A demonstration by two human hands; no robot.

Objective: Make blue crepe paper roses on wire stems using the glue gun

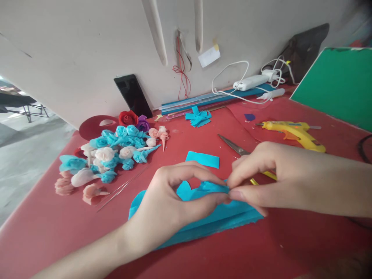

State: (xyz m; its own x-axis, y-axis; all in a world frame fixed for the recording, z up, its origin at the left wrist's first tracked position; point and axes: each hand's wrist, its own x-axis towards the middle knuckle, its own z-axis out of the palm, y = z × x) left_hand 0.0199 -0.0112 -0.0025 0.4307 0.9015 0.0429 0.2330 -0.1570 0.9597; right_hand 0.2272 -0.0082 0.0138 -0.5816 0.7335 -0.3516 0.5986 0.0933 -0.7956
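My left hand (174,197) and my right hand (261,178) meet fingertip to fingertip in front of me. Both pinch a small gathered piece of blue crepe paper (214,187), whose right end is hidden by the fingers. Below them a larger folded sheet of blue crepe paper (209,226) lies on the red table, partly covered by my left hand. Just beyond my fingers is a cut blue rectangle (202,159). Scissors (234,145) with yellow handles lie partly under my right hand, blades pointing away to the left.
A pile of blue, white and pink paper flowers (104,154) sits at left, beside thin wires (120,190). Blue strips (198,116) lie farther back. A yellow glue gun (293,133) rests at right, near a green board (338,87). A phone (133,95) leans against the wall; a white power strip (251,82) lies behind.
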